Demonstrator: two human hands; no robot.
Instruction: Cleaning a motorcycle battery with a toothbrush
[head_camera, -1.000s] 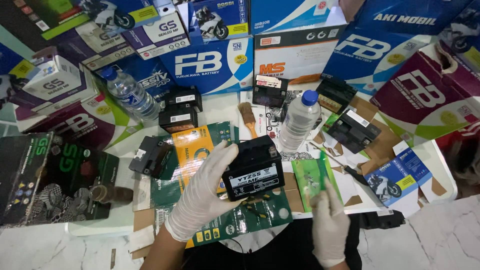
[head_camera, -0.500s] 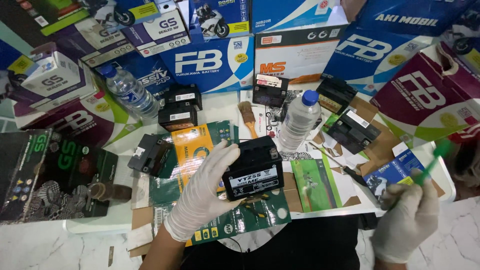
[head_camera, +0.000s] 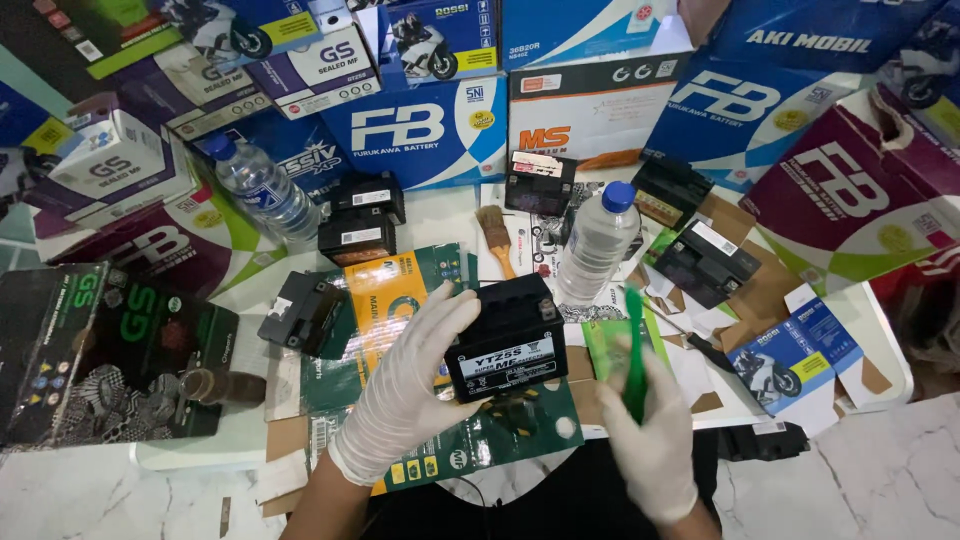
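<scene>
Head view shows both white-gloved hands low at the middle of the white bench (head_camera: 440, 215). Left hand (head_camera: 405, 385) is spread wide, its fingers cupped against the left side of a small black box-shaped battery (head_camera: 510, 335) that stands tilted on green printed sheets. Right hand (head_camera: 650, 440) is closed around a thin green plastic stick (head_camera: 634, 350), held upright just right of the battery, apart from it. Behind the stick stands a clear plastic water bottle with a blue cap (head_camera: 598, 240); a wooden-handled brush (head_camera: 497, 238) lies beside it. Other small black batteries and cardboard scraps crowd the bench up to its right edge. Blue, purple and white cardboard boxes wall in the far and left sides, leaving little free room.
</scene>
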